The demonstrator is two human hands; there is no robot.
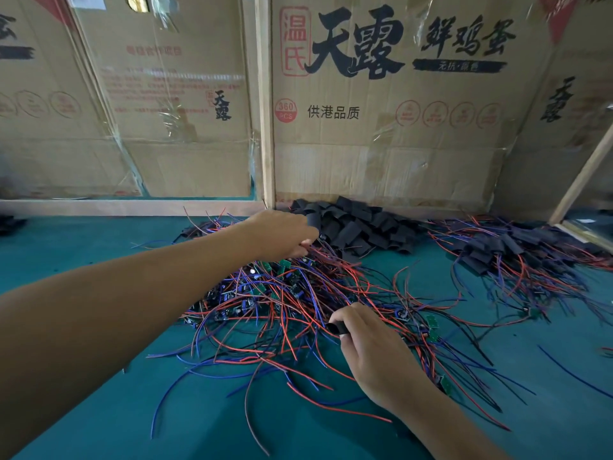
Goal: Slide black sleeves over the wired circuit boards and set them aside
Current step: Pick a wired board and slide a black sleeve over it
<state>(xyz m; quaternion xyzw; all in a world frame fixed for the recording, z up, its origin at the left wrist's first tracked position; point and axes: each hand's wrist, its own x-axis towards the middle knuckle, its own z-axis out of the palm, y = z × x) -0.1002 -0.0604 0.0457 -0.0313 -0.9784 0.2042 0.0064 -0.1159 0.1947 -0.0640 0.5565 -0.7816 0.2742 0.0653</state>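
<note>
Teal worktop [99,410] before cardboard. My right hand [368,346] pinches a black sleeve [336,328]; my left hand [282,234] pinches wires in the circuit-board pile [265,293]. Next, I judge: free one board.

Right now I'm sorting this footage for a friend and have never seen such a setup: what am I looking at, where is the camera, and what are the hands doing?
There is no machine here. The single picture comes from a camera worn on a person's head, looking down at their own arms. On the green table lies a tangle of wired circuit boards. Behind it sits a heap of empty black sleeves, and to the right a pile of finished sleeved boards. Cardboard walls close off the back. The left hand reaches forward and pinches wires in the tangle. The right hand holds one black sleeve.
</note>
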